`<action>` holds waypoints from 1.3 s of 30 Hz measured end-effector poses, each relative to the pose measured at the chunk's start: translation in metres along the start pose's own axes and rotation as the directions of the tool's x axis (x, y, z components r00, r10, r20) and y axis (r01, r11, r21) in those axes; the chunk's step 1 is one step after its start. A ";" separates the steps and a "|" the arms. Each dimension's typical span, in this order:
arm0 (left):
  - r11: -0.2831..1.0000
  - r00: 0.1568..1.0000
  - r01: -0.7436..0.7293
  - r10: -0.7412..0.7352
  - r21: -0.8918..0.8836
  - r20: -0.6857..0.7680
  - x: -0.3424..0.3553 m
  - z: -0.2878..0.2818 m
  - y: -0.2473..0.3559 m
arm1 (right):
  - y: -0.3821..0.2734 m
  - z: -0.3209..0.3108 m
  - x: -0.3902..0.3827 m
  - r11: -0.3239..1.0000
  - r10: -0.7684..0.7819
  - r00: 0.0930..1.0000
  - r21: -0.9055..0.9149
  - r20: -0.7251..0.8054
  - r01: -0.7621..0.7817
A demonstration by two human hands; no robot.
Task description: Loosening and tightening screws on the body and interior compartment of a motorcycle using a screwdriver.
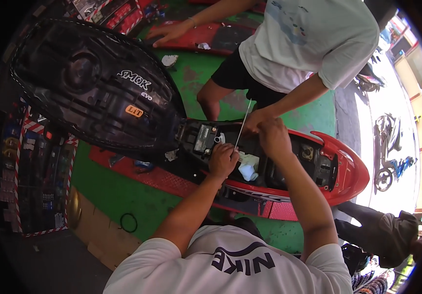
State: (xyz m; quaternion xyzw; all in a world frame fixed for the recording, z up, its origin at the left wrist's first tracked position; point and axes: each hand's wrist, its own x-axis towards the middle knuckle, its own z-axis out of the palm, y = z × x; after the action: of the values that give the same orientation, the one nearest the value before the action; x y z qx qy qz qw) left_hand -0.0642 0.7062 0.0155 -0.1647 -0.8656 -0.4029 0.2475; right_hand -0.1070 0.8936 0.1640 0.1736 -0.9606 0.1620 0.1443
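My left hand (222, 161) is closed over the motorcycle's open under-seat bay, fingers pinched at the lower end of a thin, pale, straight rod (243, 122). The rod slants up and away. Above the same bay, my right hand (275, 140) is bent down with its fingers drawn together, beside a co-worker's hand (257, 120); whatever it grips is hidden. Left of my left hand sits a black battery (204, 139) with a light label. A crumpled white and pale blue cloth or wrapper (248, 168) lies between my hands, inside the red bodywork (350, 174).
The black seat (98, 83) is swung up to the left, underside showing. Across the motorcycle stands a co-worker (299, 49) in a white T-shirt, other arm stretched left. Tool and parts racks (44, 181) line the left side. A black ring (128, 222) lies near cardboard on the floor.
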 end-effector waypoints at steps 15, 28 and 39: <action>0.989 0.995 0.093 -0.097 0.119 0.025 -0.004 0.001 0.000 | 0.045 0.083 0.003 0.576 -0.636 0.642 -0.290 0.428 0.764; 0.987 0.991 0.129 -0.132 0.096 0.032 -0.003 0.002 0.001 | 0.040 0.168 0.008 0.414 -0.616 0.537 -0.344 0.576 0.843; 0.990 0.993 0.118 -0.120 0.079 0.014 -0.002 0.001 0.002 | 0.063 0.177 -0.018 0.638 -0.387 0.678 -0.350 0.625 0.686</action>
State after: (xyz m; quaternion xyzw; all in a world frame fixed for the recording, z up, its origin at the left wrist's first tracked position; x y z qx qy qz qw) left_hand -0.0621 0.7080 0.0146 -0.1068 -0.8913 -0.3811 0.2210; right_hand -0.1538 0.8906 -0.0183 0.4466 -0.8645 -0.2296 -0.0195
